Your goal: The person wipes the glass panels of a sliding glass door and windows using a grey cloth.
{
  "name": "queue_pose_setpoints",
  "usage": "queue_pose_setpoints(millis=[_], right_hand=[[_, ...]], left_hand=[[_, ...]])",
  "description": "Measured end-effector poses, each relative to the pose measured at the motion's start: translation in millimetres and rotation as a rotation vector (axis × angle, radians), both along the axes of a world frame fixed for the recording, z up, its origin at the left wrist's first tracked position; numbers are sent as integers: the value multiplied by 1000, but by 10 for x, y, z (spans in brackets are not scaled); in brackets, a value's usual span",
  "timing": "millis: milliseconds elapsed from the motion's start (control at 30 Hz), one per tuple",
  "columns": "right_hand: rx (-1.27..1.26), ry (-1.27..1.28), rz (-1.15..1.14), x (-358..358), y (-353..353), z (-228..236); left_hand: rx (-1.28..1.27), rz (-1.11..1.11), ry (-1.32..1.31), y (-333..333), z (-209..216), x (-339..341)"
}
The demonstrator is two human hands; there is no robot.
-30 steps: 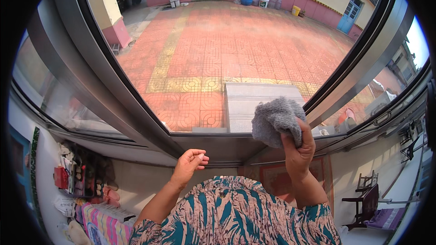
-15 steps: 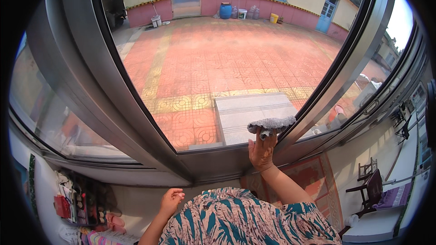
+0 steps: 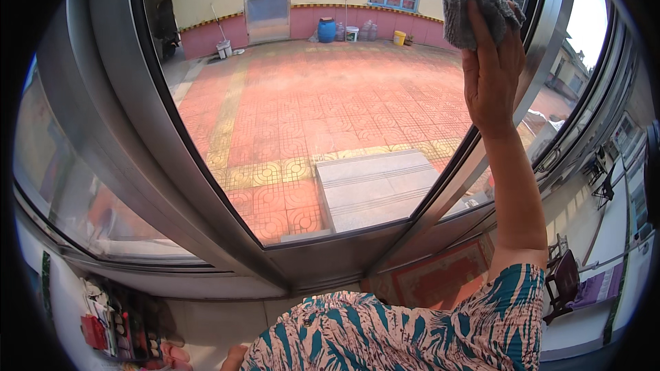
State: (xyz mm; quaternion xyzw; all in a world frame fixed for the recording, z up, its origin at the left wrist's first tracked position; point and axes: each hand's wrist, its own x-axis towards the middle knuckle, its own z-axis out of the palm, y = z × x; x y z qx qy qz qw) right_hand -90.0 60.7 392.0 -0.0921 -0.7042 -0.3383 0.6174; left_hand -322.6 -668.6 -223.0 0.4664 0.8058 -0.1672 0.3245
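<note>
My right hand [image 3: 496, 86] is raised high at the right side of a tall glass pane [image 3: 330, 89]. Its fingers press a folded, fluffy grey cloth [image 3: 459, 24] to the upper part of the glass, close to the metal frame [image 3: 546, 45]. The cloth covers part of the pane's right edge and bunches around the fingertips. Of my left hand [image 3: 235, 356], only a small piece shows low down beside my patterned shirt; its fingers are hidden.
Through the glass lie a grey step [image 3: 378, 189] and a red-tiled yard with a blue barrel [image 3: 326, 30] and yellow bucket [image 3: 399, 38]. Indoors are a shoe rack [image 3: 124, 326] at lower left, a red rug [image 3: 440, 271] and a dark chair [image 3: 565, 278] at right.
My right hand has moved the grey cloth from the pane's lower right corner up along its right side. My left hand has dropped back towards the lower edge.
</note>
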Motion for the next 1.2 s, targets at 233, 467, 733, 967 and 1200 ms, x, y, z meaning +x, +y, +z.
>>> queue_pose_setpoints(millis=[233,467,733,967,1200], right_hand=[[-89,223,185,-151,99,168],[-702,-8,-69,149,-562,-2702],[-1078,122,251,24,-992,-3079],[-644,355,387,-324,-684,-1168],[-304,-324,301,-768,-1262,-2390]], left_hand=[[500,1173,-507,458,-28,-55],[424,882,-364,519,-188,35],[38,-64,-9,92,10,-186],[476,1132,-494,745,361,-11],[576,1316,-596,932,838,559]])
